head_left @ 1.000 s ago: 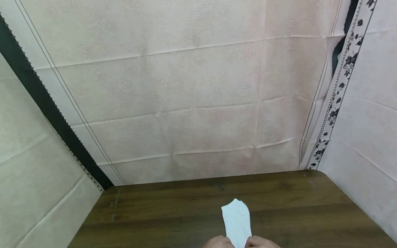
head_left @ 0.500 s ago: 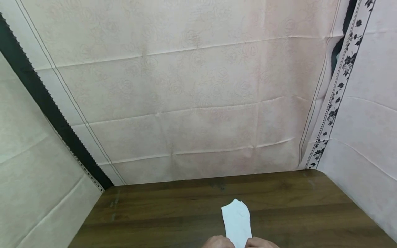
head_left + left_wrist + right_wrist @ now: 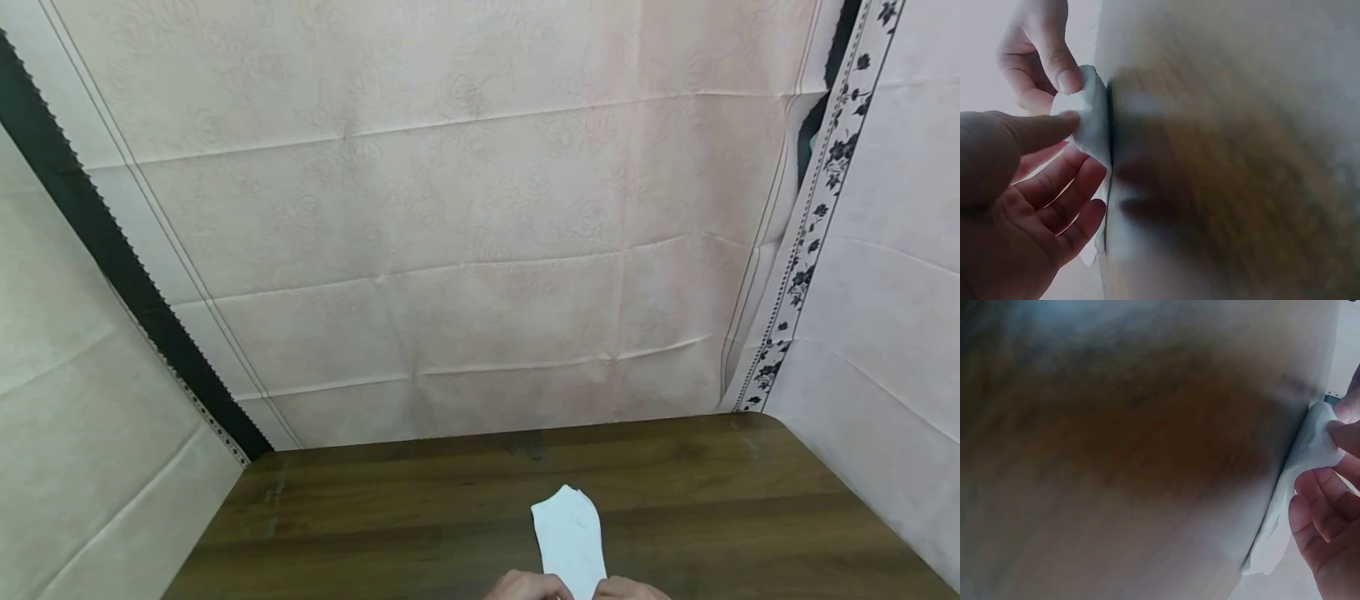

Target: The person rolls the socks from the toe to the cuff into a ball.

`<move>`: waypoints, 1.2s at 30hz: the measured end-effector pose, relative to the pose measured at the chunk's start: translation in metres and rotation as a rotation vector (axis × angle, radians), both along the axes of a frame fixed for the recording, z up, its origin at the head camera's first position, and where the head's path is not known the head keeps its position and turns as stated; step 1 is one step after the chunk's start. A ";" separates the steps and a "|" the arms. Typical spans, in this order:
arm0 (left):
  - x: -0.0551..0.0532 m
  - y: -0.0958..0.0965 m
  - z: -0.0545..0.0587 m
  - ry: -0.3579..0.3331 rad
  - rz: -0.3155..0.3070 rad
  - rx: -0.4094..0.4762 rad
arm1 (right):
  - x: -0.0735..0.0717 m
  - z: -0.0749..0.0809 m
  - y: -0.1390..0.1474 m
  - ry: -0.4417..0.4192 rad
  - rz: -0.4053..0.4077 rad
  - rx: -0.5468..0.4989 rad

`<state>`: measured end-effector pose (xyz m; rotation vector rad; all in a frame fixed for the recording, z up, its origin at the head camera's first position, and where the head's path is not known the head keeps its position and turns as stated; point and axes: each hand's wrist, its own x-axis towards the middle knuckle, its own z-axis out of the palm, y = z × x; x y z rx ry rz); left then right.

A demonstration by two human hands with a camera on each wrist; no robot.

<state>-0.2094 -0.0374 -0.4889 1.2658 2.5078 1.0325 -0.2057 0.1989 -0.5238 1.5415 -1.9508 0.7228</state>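
Note:
A narrow white cloth, sock-like in outline, lies lengthwise on the brown wooden table, its near end at the bottom edge of the head view. My left hand pinches the left side of that end, while my right hand holds its right side. In the left wrist view the cloth is folded over at this end. The thumb of my left hand presses on the fold, its fingers spread beneath. My right hand grips the cloth with fingers curled under it in the right wrist view.
The wood-grain table reaches back to a hanging cream sheet. Sheets also stand at the left and right sides, the right one with a dark floral border. A black strip shows at the left corner.
The left thumb and fingers have shifted slightly right and inward over the near end of the cloth. The cloth sits a few pixels lower and left in the view.

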 end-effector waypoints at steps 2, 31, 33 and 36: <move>0.000 0.000 0.000 -0.016 -0.015 0.039 | 0.003 0.001 0.000 -0.063 -0.014 -0.006; 0.000 0.001 -0.005 0.408 0.016 -0.105 | 0.003 0.003 -0.009 0.164 -0.096 0.043; -0.001 0.000 -0.006 0.409 0.010 -0.093 | 0.004 0.006 -0.011 0.217 -0.109 0.026; -0.002 0.000 -0.006 0.360 0.008 -0.081 | 0.005 0.009 -0.013 0.234 -0.112 -0.009</move>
